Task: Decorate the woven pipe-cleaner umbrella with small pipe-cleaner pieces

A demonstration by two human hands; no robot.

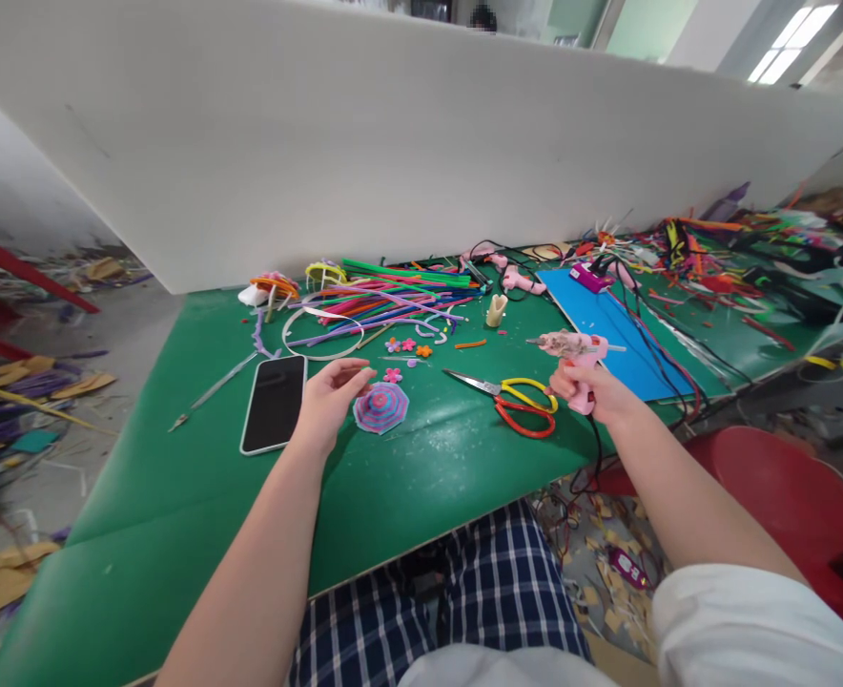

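Note:
My right hand point(577, 384) is wrapped round the handle of a pink hot glue gun point(571, 345), its nozzle pointing left and a clear glue stick jutting from the back. My left hand point(332, 396) hovers beside a purple, pink and blue octagonal striped piece point(380, 407) with a raised centre. Its thumb and fingertips come close together; whatever they may pinch is too small to make out. Just beyond lie small pink flowers point(393, 375) and an orange flower point(423, 351). Scissors point(500, 393) with yellow and red handles rest between the hands, blades toward the left.
A phone point(274, 405) lies left of my left hand. Behind are a white hoop point(299, 345), many coloured pipe cleaners point(393, 298) and a beige cylinder point(497, 310). A blue board point(607, 324) carries a purple power strip point(591, 276) and cables. A white partition point(393, 143) bounds the table.

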